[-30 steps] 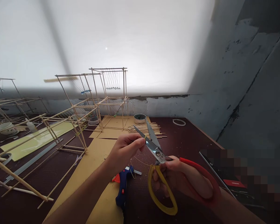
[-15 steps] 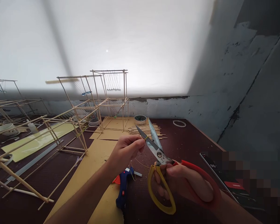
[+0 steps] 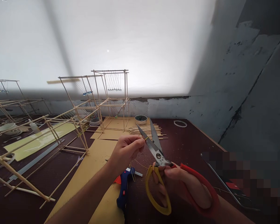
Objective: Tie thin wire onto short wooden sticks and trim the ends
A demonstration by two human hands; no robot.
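Observation:
My right hand [image 3: 189, 183] grips a pair of scissors [image 3: 162, 160] with one yellow and one red handle. The blades point up and away, spread apart. Beside the left blade, my left hand [image 3: 128, 152] is closed in a pinch on a thin yellowish thread [image 3: 133, 179], part of which hangs below the fingers. A short bit of it crosses that blade near my fingertips. Below my left wrist, a blue glue gun [image 3: 124, 186] with a clear glue stick lies on the table.
Thin stick frames [image 3: 110, 102] with hanging glass balls stand at left and behind. A pile of sticks [image 3: 147, 132] lies ahead, near a round tin [image 3: 141, 119]. A white ring [image 3: 180, 123] is at back right, a phone [image 3: 224, 177] at right, and a bowl [image 3: 9, 128] far left.
The scissors have turned slightly and their handles have shifted a little left in my right hand. My left hand keeps its pinch in nearly the same place. The phone's digits no longer show.

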